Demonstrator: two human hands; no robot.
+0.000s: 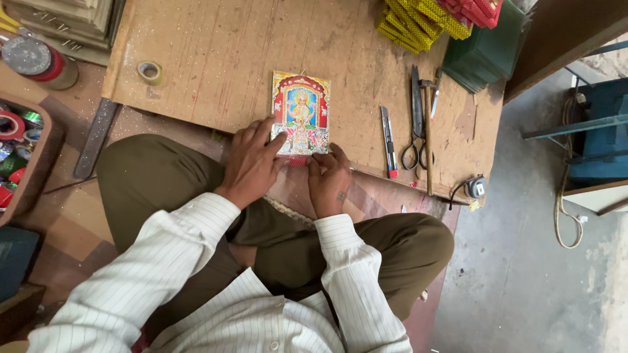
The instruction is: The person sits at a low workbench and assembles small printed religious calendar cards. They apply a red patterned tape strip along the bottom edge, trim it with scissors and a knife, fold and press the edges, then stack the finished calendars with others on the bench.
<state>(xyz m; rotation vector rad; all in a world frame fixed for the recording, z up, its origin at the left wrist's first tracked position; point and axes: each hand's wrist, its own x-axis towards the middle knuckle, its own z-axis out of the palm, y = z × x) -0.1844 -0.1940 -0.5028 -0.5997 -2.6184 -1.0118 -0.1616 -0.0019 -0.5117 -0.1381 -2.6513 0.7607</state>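
A small colourful picture (301, 108) with a red and yellow border lies on the wooden board (216, 59) at its near edge. My left hand (252, 160) rests flat on the picture's lower left corner, fingers spread. My right hand (330, 178) pinches the picture's bottom edge, where a red strip shows under the fingertips. I sit cross-legged behind the board in olive trousers and a white striped shirt.
Right of the picture lie a utility knife (388, 142), scissors (416, 117) and a hammer (428, 131). A tape roll (150, 71) sits at the board's left. Yellow and red stacks (432, 19) and green sheets (487, 55) stand far right. A tray of tape rolls (16, 157) is at left.
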